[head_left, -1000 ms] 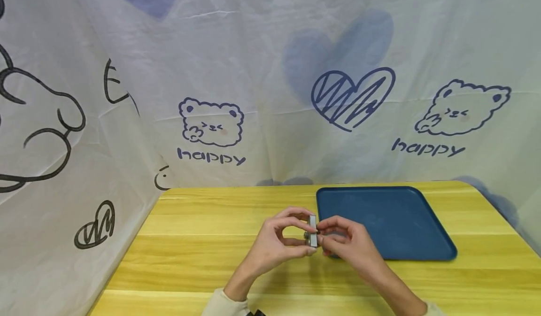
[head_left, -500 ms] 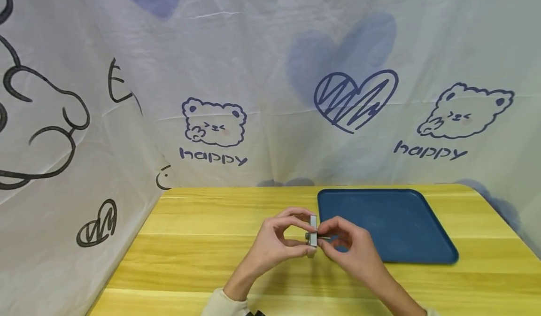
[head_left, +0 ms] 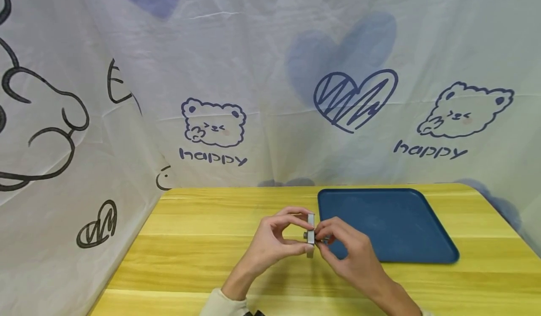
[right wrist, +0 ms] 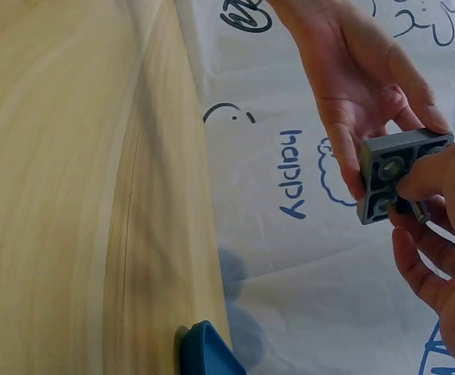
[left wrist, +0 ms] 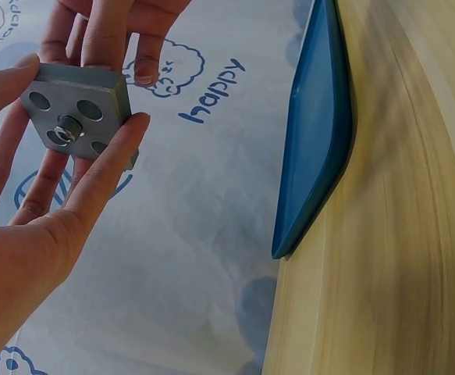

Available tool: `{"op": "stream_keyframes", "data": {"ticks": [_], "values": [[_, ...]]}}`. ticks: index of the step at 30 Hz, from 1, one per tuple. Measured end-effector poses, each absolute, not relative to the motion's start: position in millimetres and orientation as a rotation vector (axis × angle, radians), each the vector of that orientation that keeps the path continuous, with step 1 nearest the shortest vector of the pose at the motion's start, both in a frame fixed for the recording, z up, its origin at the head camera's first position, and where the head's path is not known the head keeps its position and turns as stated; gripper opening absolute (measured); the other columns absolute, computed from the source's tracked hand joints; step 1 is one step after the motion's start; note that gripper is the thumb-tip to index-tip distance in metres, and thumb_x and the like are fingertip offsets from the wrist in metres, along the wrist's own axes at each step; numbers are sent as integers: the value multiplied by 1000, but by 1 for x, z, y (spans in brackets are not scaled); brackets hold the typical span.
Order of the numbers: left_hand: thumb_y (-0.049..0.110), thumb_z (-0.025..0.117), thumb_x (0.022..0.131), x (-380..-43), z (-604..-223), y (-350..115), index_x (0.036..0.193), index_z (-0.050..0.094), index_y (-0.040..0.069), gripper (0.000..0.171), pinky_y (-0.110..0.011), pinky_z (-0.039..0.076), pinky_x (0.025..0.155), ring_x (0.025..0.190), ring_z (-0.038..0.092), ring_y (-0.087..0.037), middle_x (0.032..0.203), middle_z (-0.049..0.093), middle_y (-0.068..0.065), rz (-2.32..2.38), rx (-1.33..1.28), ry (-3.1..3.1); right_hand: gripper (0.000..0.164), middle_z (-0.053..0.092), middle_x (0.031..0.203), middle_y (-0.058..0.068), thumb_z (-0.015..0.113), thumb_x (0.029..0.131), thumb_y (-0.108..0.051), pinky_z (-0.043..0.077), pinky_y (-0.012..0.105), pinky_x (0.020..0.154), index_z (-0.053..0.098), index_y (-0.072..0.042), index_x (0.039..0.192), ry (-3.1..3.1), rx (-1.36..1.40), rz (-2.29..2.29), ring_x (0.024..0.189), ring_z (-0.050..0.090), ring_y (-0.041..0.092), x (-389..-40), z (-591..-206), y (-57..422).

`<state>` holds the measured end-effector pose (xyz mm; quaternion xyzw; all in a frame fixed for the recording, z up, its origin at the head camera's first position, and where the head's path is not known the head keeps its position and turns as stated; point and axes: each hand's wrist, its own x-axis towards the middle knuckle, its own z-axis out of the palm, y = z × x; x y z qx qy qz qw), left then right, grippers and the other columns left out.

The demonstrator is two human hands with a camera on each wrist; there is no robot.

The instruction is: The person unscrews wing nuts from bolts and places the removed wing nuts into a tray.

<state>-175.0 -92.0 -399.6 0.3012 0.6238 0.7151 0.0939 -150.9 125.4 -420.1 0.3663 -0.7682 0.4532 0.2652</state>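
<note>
My left hand (head_left: 270, 241) holds a grey square metal plate (left wrist: 63, 95) by its edges, thumb and fingers on opposite sides, above the table. Several round holes pierce the plate, and a bolt head (left wrist: 69, 127) stands out at its centre. On the other face, ribbed and hollow in the right wrist view, the bolt's shank (right wrist: 421, 212) sticks out. My right hand (head_left: 352, 245) pinches at the shank's base, close against the plate. Those fingertips partly cover the spot, so whether a nut sits between them cannot be made out.
A blue tray (head_left: 389, 222) lies on the wooden table (head_left: 203, 241), behind and to the right of the hands. White cloth (head_left: 270, 72) printed with hearts and bears hangs along the back and left sides.
The right fingers have shifted about the bolt's shank, with a silver end now showing beyond them. The plate has moved very slightly left. My left hand keeps its hold.
</note>
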Motion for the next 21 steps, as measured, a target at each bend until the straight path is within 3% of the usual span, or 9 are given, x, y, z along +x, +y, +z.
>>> {"op": "stream_keyframes", "data": {"ticks": [8,14,18,21], "values": [[5,84,86,-175,-401,-92,113,73,-4,31,-49,61,88,128,53,-31,137,58,-14,2136,917,1866,37,66,114,2,79,85,7,57,22,70,67,-19,108,-2100,1002,1324,93,65,14,-151,-415,129],[0,83,84,-175,-403,-90,110,74,-2,27,-50,61,89,128,53,-31,136,58,-15,2138,937,1884,13,66,115,14,67,100,-8,63,32,75,68,-9,114,-2267,767,1717,100,70,19,-150,-408,134],[-1,83,84,-175,-402,-88,110,75,-2,27,-49,61,89,130,52,-31,137,57,-17,2115,956,1888,28,70,112,13,59,106,-26,62,33,76,67,-4,122,-2482,587,1876,96,73,19,-152,-403,138],[-3,82,84,-174,-402,-86,109,75,-3,26,-48,61,89,131,52,-33,137,56,-17,2092,973,1901,35,72,107,12,56,108,-30,63,36,72,67,-1,123,-2557,596,1946,90,73,21,-153,-402,141]]}}
